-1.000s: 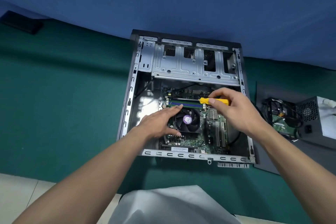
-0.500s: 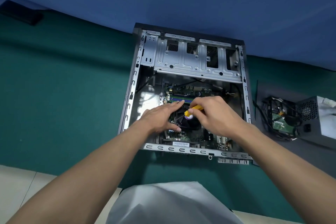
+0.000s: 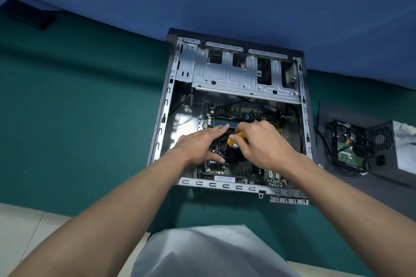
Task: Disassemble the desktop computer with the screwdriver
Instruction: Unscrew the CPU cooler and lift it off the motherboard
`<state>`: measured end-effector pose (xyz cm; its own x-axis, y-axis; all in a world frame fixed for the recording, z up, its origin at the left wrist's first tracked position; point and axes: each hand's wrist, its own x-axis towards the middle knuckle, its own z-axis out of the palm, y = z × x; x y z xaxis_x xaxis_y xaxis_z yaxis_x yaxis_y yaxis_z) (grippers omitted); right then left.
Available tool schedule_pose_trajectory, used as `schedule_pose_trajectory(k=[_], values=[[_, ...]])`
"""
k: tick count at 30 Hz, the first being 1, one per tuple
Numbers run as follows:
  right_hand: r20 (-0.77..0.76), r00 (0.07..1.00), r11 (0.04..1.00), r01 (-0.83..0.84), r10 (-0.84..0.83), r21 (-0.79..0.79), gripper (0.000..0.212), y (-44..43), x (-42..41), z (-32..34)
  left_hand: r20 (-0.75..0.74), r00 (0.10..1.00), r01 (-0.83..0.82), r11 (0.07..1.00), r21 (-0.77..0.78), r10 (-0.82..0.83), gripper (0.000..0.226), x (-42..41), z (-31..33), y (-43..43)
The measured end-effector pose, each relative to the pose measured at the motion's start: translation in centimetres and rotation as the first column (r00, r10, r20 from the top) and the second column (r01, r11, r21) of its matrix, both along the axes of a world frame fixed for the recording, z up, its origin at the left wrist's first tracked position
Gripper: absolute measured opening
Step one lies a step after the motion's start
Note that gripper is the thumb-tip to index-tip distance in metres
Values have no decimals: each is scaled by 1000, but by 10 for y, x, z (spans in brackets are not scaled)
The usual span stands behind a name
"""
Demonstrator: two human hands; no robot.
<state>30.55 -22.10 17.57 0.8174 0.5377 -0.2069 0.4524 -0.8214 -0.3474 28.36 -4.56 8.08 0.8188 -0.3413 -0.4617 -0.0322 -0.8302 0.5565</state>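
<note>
The right hand (image 3: 263, 141) is now hanging low over the cooler fan (image 3: 234, 153), having dropped there from above the memory slots (image 3: 221, 122) behind the fan, where it was a second ago. The left hand (image 3: 198, 144) is staying where it was, at the fan's left edge.

The right fingers (image 3: 244, 127) are curling tightly round the yellow handle of the screwdriver (image 3: 236, 138), which is tilting down and to the left across the top of the fan. Its tip is lying between the two hands, and what it is touching cannot be told.

The left fingers (image 3: 219, 129) are lying straight and close together, pressing flat on the fan's left side. The forefinger is reaching towards the memory slots, and the thumb is resting on the motherboard (image 3: 236, 112) at the fan's near left corner.

The desktop computer (image 3: 225, 185) is lying open on the green counter (image 3: 78, 119), the fan sitting in its near half. Well to the right of the fan, outside the case, a hard drive (image 3: 349, 153) and a grey power supply (image 3: 396, 148) are lying among black cables.
</note>
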Motion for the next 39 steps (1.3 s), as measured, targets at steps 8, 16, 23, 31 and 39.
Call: schedule_pose_trajectory(k=[8,16,23,31,39], values=[[-51,992,986,109,-116,-123,41,30,-6,9,41,999,6,1000,-14,-5,94,-1,2,1],[-208,974,928,-160,93,-336,31,57,5,26,97,993,-72,997,-29,74,68,-4,-5,1],[-110,774,669,-601,623,-437,26,42,4,31,53,996,-70,997,-26,71,79,-5,-3,2],[-466,849,938,93,-250,-333,41,56,12,27,26,998,-61,998,-13,61,84,-4,-1,0],[-305,948,876,-220,88,-429,20,58,4,31,58,998,6,1000,20,-7,85,-4,7,0]])
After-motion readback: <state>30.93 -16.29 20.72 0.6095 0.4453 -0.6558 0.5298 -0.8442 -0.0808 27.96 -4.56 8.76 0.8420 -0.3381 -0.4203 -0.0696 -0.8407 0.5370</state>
